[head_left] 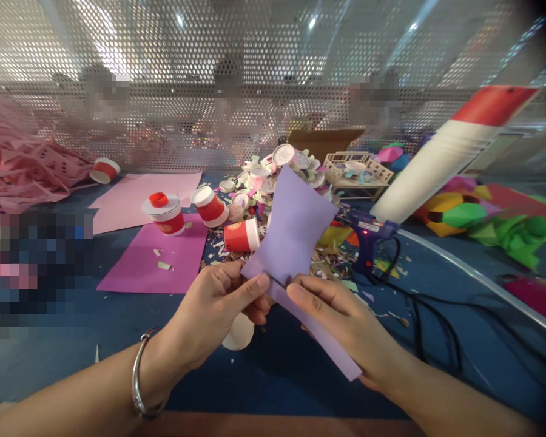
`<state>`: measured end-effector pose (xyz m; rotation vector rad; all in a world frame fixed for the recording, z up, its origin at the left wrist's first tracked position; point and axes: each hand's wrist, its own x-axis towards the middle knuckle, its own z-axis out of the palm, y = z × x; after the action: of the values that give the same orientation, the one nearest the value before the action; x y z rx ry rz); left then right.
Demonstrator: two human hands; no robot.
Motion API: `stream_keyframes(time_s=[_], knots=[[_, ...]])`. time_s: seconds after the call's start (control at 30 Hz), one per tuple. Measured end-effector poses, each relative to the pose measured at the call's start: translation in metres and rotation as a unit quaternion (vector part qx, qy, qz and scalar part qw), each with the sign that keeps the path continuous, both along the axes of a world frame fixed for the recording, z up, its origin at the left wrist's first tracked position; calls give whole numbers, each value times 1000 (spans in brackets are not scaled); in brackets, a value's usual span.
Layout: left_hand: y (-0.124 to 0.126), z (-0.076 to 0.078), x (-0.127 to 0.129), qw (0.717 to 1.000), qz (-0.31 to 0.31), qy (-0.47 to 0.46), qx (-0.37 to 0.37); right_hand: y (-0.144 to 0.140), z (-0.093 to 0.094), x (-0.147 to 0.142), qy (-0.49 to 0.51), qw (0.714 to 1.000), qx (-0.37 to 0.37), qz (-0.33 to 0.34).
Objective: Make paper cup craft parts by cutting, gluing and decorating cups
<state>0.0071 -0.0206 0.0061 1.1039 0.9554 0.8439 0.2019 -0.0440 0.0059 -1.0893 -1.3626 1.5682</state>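
Note:
Both hands hold a curved sheet of lavender paper (295,224) above the blue table, near the middle of the view. My left hand (230,294), with a silver bangle on its wrist, pinches the paper's lower left part between thumb and fingers. My right hand (334,309) pinches it on the right, with a long straight strip of the same paper running down under that hand. Between the two thumbs a dark line, perhaps a slit or a fold, crosses the paper. Below my left hand a white paper cup (239,334) is partly hidden.
Red and white paper cups (241,235) and a heap of paper scraps (259,182) lie beyond my hands. A blue glue gun (368,240) with a black cord and a tall stack of cups (441,164) stand to the right. Magenta paper (159,261) lies left.

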Motion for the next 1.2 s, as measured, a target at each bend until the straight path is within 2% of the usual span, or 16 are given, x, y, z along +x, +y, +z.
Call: stream_keyframes(time_s=[0.17,0.37,0.83,1.2], knots=[[-1,4,1,1000,-15,3,-14,3,3,1,-37,998,51,21],[1,6,1,999,-25,-12,-23,4,3,3,-95,991,90,11],[-2,2,1,998,-48,4,-37,4,3,1,-134,989,65,7],[0,-1,1,997,-70,8,-35,3,2,0,-131,988,84,13]])
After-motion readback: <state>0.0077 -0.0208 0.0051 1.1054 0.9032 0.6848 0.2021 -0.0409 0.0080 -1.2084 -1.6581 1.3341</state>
